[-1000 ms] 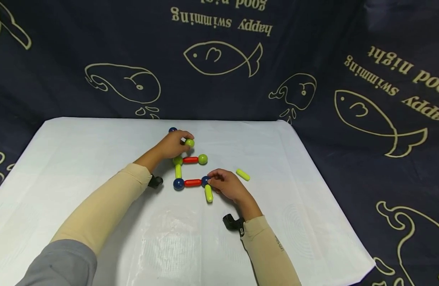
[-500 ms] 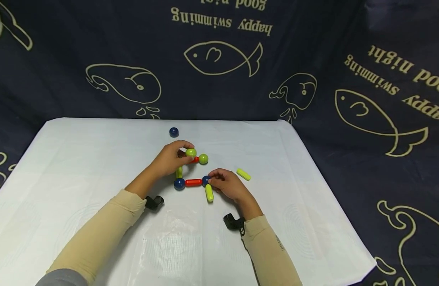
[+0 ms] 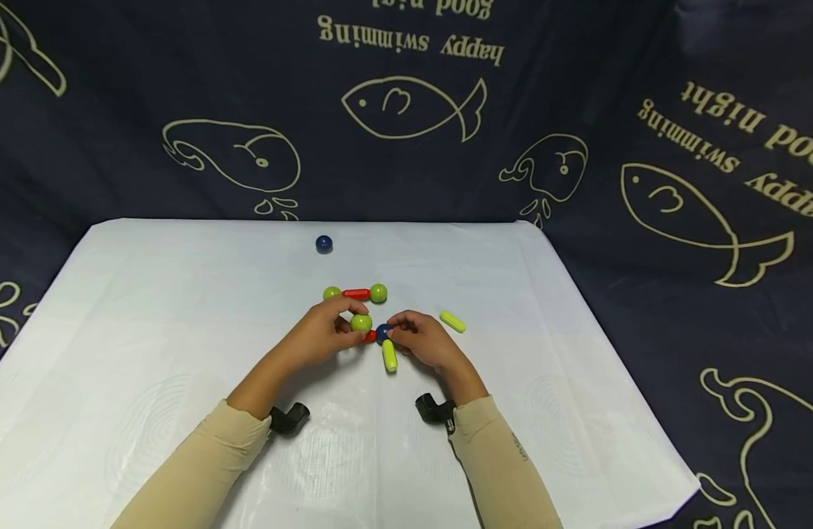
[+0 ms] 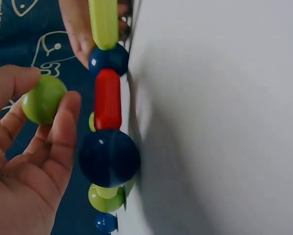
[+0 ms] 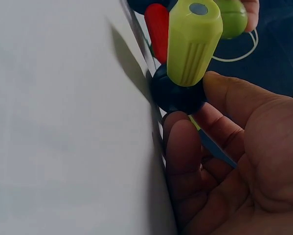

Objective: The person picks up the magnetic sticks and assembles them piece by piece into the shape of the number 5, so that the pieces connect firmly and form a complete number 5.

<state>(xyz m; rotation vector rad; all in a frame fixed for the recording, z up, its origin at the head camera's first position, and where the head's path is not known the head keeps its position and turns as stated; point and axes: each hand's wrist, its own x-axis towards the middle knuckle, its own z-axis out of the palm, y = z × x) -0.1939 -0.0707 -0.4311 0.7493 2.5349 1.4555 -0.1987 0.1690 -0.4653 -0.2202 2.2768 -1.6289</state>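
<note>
In the head view my left hand (image 3: 320,334) pinches a lime-green ball (image 3: 362,323) between thumb and fingers, held over a red rod. My right hand (image 3: 425,342) grips a dark blue ball (image 3: 384,334) at that rod's right end. From this ball a yellow-green rod (image 3: 389,356) sticks out toward the front, its outer end bare. The left wrist view shows the red rod (image 4: 108,100) running to a second blue ball (image 4: 109,157), which the left hand hides in the head view. The held green ball (image 4: 44,99) is apart from the row there.
Farther back lies a red rod (image 3: 356,294) between two green balls, the right one (image 3: 378,293) fully visible. A loose blue ball (image 3: 323,244) sits near the white table's (image 3: 181,294) back edge. Right of my hands lies a loose yellow-green rod (image 3: 452,321).
My left hand has carried the green ball toward the front, from near the loose blue ball to above the front red rod. My right hand has stayed at its blue ball.
</note>
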